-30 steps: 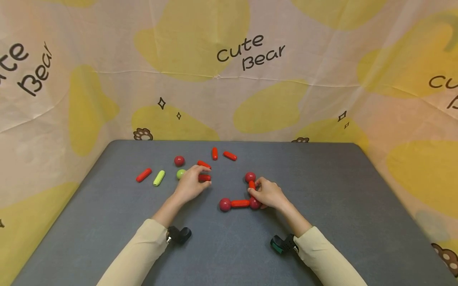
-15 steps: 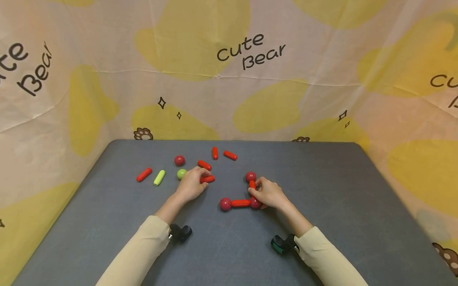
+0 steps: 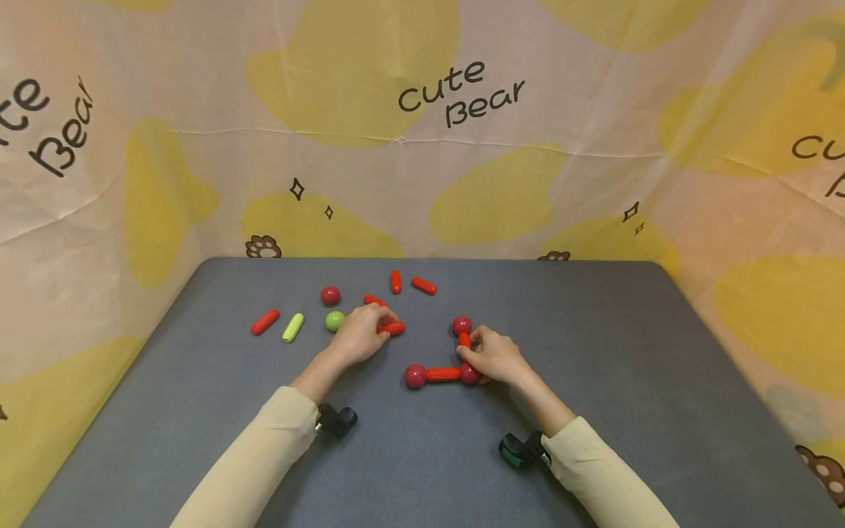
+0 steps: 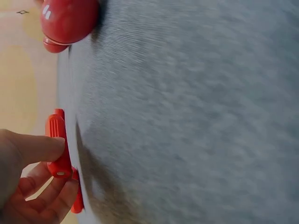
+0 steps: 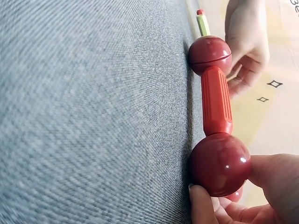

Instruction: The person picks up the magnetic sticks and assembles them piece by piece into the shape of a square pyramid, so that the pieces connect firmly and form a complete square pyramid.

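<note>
My left hand [image 3: 359, 335] pinches a red ridged rod [image 4: 57, 126] between thumb and fingers, just over the table, left of centre. In the head view that rod's right end [image 3: 396, 328] sticks out past the fingertips. An L-shaped ball-and-rod assembly [image 3: 443, 375] lies to its right: three dark red balls joined by two red rods. My right hand [image 3: 495, 357] grips it at the corner, its fingers around the corner ball [image 5: 219, 163] and the second rod [image 3: 465, 339], partly hiding both. The other balls form the left end [image 3: 415, 376] and the far end [image 3: 462, 325].
Behind and left of my left hand lie a green ball [image 3: 334, 320], a red ball [image 3: 330, 295], a green rod [image 3: 293, 328] and a red rod [image 3: 265, 323]. More red rods [image 3: 424, 286] lie toward the back of the grey table [image 3: 594, 315]. A printed cloth [image 3: 370, 176] hangs behind.
My left hand has closed its fingers on the red rod and moved slightly right with it. The right hand and the L-shaped assembly have stayed in place.
</note>
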{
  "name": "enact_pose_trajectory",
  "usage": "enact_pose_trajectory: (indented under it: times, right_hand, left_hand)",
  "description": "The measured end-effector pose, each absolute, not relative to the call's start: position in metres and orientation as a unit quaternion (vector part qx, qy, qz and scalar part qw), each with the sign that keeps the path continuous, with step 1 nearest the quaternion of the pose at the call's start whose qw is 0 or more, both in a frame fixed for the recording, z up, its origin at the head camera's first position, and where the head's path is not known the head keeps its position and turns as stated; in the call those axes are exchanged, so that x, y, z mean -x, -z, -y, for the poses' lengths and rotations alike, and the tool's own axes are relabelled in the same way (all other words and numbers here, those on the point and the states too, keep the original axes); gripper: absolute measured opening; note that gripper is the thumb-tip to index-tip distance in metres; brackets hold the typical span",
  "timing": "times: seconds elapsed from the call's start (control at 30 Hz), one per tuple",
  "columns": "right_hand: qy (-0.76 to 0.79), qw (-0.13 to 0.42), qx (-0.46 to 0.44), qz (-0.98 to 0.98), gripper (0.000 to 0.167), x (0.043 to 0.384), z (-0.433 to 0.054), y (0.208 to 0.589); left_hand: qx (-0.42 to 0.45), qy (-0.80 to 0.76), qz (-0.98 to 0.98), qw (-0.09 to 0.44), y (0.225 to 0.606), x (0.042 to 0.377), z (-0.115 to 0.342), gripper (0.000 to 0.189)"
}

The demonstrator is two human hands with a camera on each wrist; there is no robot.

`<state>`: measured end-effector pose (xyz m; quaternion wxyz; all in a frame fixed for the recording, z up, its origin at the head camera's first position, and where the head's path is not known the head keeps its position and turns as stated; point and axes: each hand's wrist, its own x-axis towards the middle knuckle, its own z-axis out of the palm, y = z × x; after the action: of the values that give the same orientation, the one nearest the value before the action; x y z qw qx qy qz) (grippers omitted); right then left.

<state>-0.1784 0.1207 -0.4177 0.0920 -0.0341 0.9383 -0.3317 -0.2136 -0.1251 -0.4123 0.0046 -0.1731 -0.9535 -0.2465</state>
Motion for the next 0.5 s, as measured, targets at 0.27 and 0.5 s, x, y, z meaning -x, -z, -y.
enact_pose_trajectory:
  times: [0.27, 0.5]
  right_hand:
    - [0.322, 0.085, 0.035, -0.942, 0.029, 0.178, -0.122, 0.418]
    - [0.316, 0.081, 0.042, -0.944, 0.030, 0.179, -0.122, 0.419]
  left_hand:
    - [0.207, 0.256, 0.944, -0.014, 0.404, 0.220, 0.107, 0.023]
    - [0.215, 0.265, 0.939, -0.042, 0.405, 0.227, 0.091, 0.023]
